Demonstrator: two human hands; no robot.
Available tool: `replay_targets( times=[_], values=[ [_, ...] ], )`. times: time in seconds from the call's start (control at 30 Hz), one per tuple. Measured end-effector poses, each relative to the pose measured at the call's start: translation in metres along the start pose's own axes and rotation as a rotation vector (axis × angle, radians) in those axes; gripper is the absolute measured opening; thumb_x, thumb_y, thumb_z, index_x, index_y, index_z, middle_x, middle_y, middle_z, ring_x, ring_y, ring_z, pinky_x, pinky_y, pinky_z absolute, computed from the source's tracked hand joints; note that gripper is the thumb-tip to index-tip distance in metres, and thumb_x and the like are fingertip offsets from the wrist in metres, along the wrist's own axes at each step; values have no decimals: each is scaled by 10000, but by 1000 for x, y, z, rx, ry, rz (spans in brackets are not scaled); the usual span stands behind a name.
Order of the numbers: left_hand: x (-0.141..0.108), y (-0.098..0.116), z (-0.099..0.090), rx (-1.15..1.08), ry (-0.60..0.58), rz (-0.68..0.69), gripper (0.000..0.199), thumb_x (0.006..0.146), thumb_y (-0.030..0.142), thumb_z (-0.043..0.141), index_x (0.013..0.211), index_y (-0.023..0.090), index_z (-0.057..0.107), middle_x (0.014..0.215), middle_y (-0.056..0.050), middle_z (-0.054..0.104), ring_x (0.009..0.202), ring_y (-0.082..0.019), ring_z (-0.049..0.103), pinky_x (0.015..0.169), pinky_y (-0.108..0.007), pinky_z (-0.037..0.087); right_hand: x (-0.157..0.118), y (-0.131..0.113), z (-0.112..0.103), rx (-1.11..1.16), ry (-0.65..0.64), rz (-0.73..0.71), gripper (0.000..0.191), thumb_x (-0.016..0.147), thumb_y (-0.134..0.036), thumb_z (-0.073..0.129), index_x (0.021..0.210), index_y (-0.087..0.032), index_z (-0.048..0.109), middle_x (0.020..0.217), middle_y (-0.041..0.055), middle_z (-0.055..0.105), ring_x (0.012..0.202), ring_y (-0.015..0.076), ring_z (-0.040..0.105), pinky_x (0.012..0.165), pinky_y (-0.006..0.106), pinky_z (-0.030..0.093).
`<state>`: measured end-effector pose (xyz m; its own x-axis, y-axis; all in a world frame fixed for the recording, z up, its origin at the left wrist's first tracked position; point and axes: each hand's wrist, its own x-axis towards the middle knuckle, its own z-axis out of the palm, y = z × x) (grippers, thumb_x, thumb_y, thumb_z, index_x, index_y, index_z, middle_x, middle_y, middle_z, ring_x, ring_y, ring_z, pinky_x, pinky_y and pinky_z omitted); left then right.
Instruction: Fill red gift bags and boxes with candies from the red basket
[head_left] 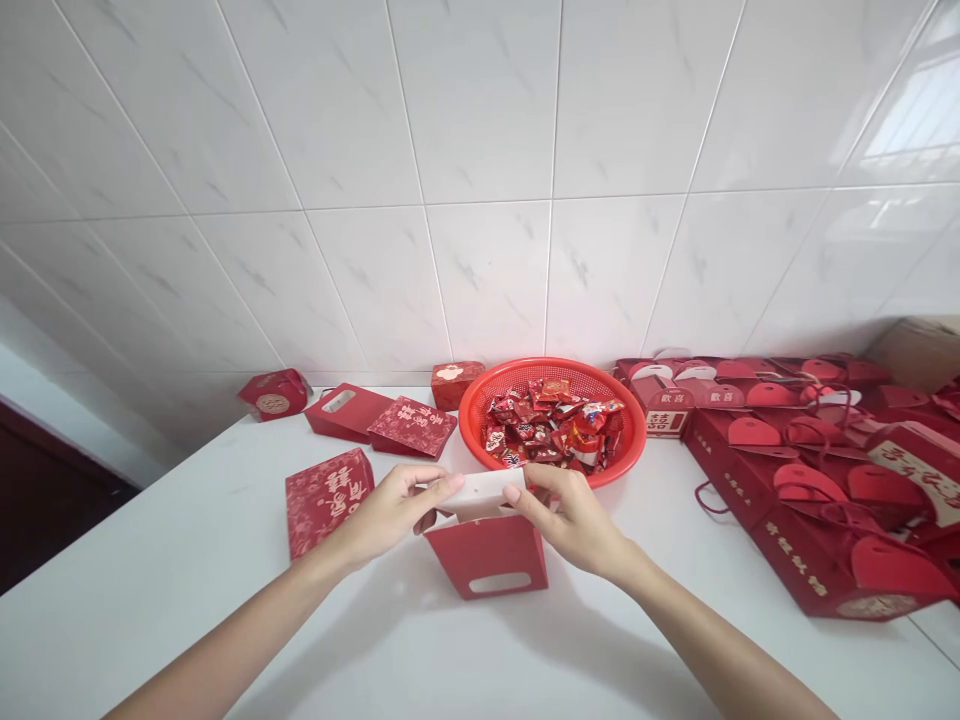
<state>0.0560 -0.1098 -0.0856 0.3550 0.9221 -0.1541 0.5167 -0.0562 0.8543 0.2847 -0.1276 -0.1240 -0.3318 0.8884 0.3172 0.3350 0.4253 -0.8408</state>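
Note:
A red paper gift box [480,545] with a white inside stands in front of me, its top flap raised and an oval cut-out low on the side facing me. My left hand [409,505] pinches the left end of the white flap between thumb and fingers. At the flap's right end, my right hand [570,510] grips it the same way. Just behind the box sits a red plastic basket [630,440] heaped with wrapped candies [555,425]. A patterned red box [330,500] lies to the left, partly behind my left wrist.
Rows of red gift boxes [795,500] with cord handles fill the right side. At the back left are a handled red box [345,415], a printed red box [412,427] and a small faceted box [276,394]. White tiles [487,270] rise behind the white table [210,540].

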Motion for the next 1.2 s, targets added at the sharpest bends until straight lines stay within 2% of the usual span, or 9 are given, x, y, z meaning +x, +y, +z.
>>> replay_targets(
  times=[0.23, 0.37, 0.47, 0.53, 0.63, 0.73, 0.83, 1.03, 1.2],
  values=[
    [3, -4, 10, -157, -119, -122, 552, 729, 696, 631, 716, 145, 647, 653, 10, 475, 571, -102, 354, 504, -231, 257, 2, 6, -7, -64, -50, 98, 465, 939, -484, 468, 583, -186, 452, 544, -32, 413, 513, 94, 342, 484, 241, 238],
    [4, -5, 9, -155, -118, -80, 535, 767, 683, 600, 708, 152, 614, 618, 16, 464, 554, -107, 380, 513, -239, 275, 11, 6, -43, -181, 170, 46, 377, 920, -491, 490, 715, -189, 586, 645, 6, 599, 574, 128, 491, 545, 243, 344],
    [6, -3, 8, -117, -109, -19, 525, 805, 672, 561, 707, 158, 596, 582, 21, 462, 555, -121, 418, 527, -245, 305, 18, 14, -76, -440, 302, 142, 232, 893, -401, 527, 842, -203, 636, 816, 41, 689, 693, 170, 598, 618, 261, 393],
    [10, -1, 7, -93, -129, 26, 523, 830, 667, 535, 720, 159, 595, 551, 28, 455, 545, -124, 434, 533, -246, 322, 23, 24, -91, -639, 280, 240, 167, 833, -357, 611, 904, -210, 644, 920, 62, 701, 810, 210, 634, 625, 264, 389],
    [18, 3, 4, -62, -202, 84, 531, 848, 669, 509, 784, 155, 624, 544, 40, 450, 513, -115, 444, 527, -242, 342, 32, 44, -96, -770, 113, 374, 249, 711, -301, 748, 917, -212, 640, 965, 80, 703, 872, 253, 649, 614, 269, 382],
    [27, 11, -2, -10, -279, 129, 570, 862, 679, 457, 914, 154, 672, 639, 20, 537, 490, -97, 434, 514, -242, 354, 45, 61, -85, -738, 9, 418, 227, 644, -194, 790, 805, -206, 631, 872, 76, 704, 824, 264, 662, 608, 273, 392],
    [36, 22, -11, 25, -242, 175, 584, 872, 665, 423, 940, 152, 693, 720, -7, 615, 466, -73, 378, 518, -245, 367, 59, 71, -72, -690, 20, 389, 147, 710, -174, 746, 807, -204, 639, 849, 59, 713, 786, 235, 671, 616, 267, 424],
    [77, 32, -25, 27, -157, 237, 432, 846, 538, 553, 949, 146, 702, 887, -69, 715, 522, -88, 466, 505, -233, 387, 71, 78, -68, -278, 250, 232, 340, 803, -196, 674, 1142, -198, 641, 1163, 83, 708, 1014, 230, 686, 840, 315, 526],
    [131, 31, 0, 202, -339, 301, 328, 808, 405, 653, 999, 152, 738, 999, -92, 745, 793, -184, 667, 737, -289, 512, 68, 83, -71, -172, 415, 201, 188, 803, -171, 595, 963, -196, 688, 1032, 73, 743, 1006, 234, 695, 902, 366, 534]
  ],
)
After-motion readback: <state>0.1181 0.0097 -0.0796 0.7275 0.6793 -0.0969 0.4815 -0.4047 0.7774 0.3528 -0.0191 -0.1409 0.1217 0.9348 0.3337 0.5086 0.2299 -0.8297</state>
